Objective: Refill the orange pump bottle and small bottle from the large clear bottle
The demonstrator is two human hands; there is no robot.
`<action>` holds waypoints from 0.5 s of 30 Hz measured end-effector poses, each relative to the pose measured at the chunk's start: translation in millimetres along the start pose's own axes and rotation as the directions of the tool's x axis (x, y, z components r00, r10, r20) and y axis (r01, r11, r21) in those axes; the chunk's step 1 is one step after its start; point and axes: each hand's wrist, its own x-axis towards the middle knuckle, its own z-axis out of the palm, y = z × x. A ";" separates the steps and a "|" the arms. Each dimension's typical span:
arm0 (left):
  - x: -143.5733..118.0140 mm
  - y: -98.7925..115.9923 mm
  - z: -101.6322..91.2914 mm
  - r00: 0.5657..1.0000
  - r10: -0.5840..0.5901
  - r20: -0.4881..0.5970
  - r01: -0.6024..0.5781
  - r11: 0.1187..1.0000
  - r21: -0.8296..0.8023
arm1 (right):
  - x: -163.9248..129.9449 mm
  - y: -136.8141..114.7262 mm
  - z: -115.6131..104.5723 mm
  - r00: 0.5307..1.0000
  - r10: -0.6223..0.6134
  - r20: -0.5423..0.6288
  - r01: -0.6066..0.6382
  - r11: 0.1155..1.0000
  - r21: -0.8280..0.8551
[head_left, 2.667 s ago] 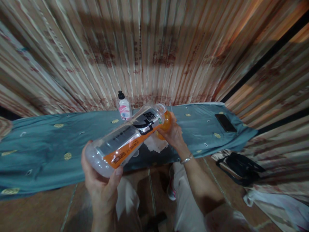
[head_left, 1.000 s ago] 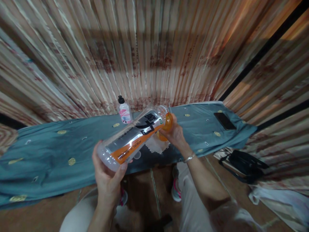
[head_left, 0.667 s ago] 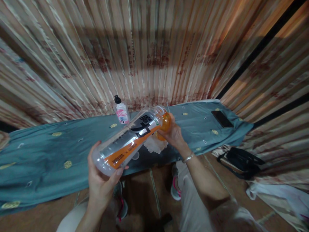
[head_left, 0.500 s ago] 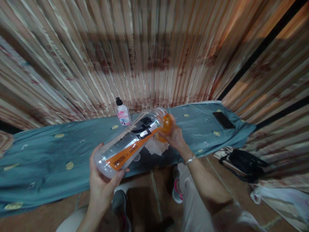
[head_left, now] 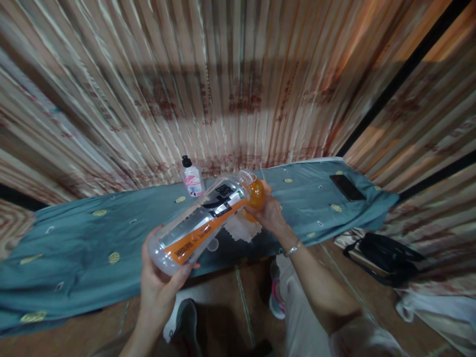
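Observation:
My left hand (head_left: 159, 282) is wrapped around the base of a large clear plastic bottle (head_left: 201, 223) with an orange and black label. The bottle lies tilted across my view, its open mouth up to the right. My right hand (head_left: 273, 213) is closed on a rounded, see-through orange container (head_left: 256, 193) right beside the bottle's mouth; I cannot tell whether the two touch. Below them a white crumpled tissue (head_left: 243, 229) rests on a dark patch of the table. A small round clear cap (head_left: 212, 244) is near the tissue, partly behind the bottle.
A teal patterned cloth (head_left: 85, 238) covers the long table. A pump-less squeeze bottle (head_left: 192, 182) with a black cap stands at the back. A dark phone (head_left: 347, 187) lies at the right end. On the floor is a black bag (head_left: 386, 253). Striped curtains (head_left: 238, 89) hang behind.
The view has shifted slightly, so the table's things appear a little lower and further right. Both hands keep their holds, and the bottle's tilt is nearly the same.

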 end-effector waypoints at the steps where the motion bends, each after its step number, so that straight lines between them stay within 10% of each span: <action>1: 0.8 1.5 0.6 1.000 -0.002 -0.007 0.002 1.000 0.008 | 0.0 0.7 0.4 1.000 0.000 -0.005 0.000 1.000 -0.003; 15: 11.1 -7.3 -8.8 1.000 -0.016 0.017 0.016 1.000 0.000 | -0.1 4.7 2.7 1.000 0.010 -0.005 -0.010 0.998 -0.058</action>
